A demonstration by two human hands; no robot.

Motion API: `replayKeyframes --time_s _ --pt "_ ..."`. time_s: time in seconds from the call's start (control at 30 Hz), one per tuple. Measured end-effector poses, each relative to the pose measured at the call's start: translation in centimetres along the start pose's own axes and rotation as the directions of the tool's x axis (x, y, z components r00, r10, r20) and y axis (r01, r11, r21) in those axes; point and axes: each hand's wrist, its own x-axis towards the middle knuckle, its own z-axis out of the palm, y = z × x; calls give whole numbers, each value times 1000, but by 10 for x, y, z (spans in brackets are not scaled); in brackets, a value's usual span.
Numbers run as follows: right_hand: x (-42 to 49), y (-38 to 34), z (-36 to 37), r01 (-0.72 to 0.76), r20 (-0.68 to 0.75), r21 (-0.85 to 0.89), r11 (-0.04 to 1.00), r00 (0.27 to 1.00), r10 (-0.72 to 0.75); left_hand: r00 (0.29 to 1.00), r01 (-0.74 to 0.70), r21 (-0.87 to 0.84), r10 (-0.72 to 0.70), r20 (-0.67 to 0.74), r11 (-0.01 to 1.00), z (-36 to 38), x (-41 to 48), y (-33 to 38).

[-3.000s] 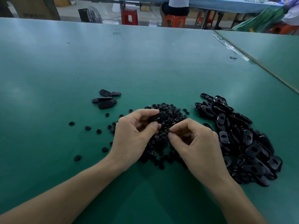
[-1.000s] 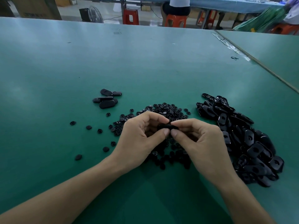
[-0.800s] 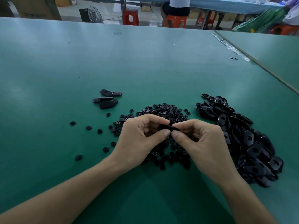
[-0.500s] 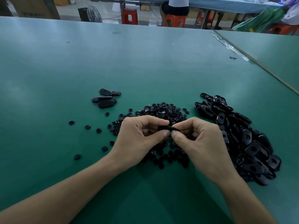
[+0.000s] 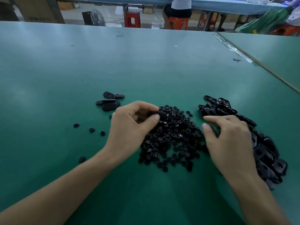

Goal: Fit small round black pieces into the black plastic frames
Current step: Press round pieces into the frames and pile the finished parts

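Note:
My left hand [image 5: 131,125] pinches a black plastic frame [image 5: 159,114] between thumb and fingers, above the left edge of a heap of small round black pieces [image 5: 173,137]. My right hand [image 5: 230,142] is spread with fingers straight over the left side of a pile of black frames [image 5: 266,150], forefinger pointing left; whether it touches one is hidden. A small group of frames [image 5: 109,101] lies apart at the left.
Several stray round pieces [image 5: 91,129] dot the green table [image 5: 146,65] left of my left hand. A seam to a second table [image 5: 259,62] runs at the right. A person sits on an orange stool [image 5: 177,23] beyond the far edge.
My hands have separated. The left hand moved left, keeping the frame. The right hand let go and swung right over the frame pile with fingers straightened.

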Motion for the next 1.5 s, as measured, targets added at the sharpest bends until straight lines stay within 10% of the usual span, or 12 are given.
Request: replayKeyframes --time_s 0.3,0.77,0.97,1.2,1.5 --pt "-1 4 -5 -112 149 -327 938 974 168 960 133 219 -71 -271 967 -60 50 -10" --pt "1 1 3 -52 22 129 990 999 50 939 241 674 8 -344 698 -84 53 -36" --pt "-5 -13 10 -108 226 540 835 974 -20 996 33 417 5 -88 908 -36 31 4" --pt "-10 -26 10 -201 336 798 568 931 -143 968 135 -34 -124 220 990 16 -17 15" --pt "-12 -24 12 -250 359 704 664 933 -29 970 199 -219 -160 186 955 16 -21 -1"
